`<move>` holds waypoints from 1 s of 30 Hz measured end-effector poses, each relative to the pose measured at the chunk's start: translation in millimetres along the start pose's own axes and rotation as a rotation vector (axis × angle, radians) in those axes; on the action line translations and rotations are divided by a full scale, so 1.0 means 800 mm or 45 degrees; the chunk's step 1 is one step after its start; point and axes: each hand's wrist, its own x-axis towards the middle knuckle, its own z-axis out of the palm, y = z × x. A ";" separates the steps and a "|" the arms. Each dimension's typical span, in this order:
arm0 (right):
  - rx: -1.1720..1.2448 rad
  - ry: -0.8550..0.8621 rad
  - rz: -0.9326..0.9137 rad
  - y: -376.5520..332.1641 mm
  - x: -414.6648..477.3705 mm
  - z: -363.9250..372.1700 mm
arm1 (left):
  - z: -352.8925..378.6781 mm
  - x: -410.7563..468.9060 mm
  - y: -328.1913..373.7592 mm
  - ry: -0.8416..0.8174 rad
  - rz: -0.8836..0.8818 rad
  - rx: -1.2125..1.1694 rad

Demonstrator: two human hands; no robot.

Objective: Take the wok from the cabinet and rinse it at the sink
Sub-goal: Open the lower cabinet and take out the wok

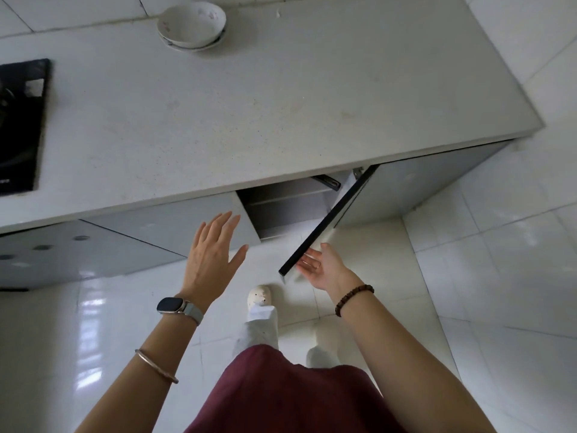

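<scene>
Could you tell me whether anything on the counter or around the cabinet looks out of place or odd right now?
Little stands out. The bowl sits tilted on the plate beneath it, and a small white speck lies on the countertop nearby. The cabinet door is open, with the right hand at its edge.

A pale grey, finely speckled countertop (pixel 249 98) is seen, with a black hob (pixel 18 126) set at its left edge. Near the back edge, a white bowl (pixel 192 23) with small reddish marks is stacked on a white dish. Grey cabinet fronts are shown below; the open cabinet door (pixel 327 220) is edged in black. Glossy white floor tiles (pixel 499 276) are visible.
</scene>
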 end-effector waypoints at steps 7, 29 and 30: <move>-0.219 0.094 -0.039 -0.032 -0.039 -0.121 | 0.025 -0.046 0.092 0.044 -0.023 -0.004; -0.372 0.035 -0.094 -0.170 -0.090 -0.310 | 0.082 -0.037 0.241 -0.103 0.150 -0.006; -0.368 0.031 -0.094 -0.168 -0.090 -0.310 | 0.083 -0.038 0.241 -0.105 0.142 -0.012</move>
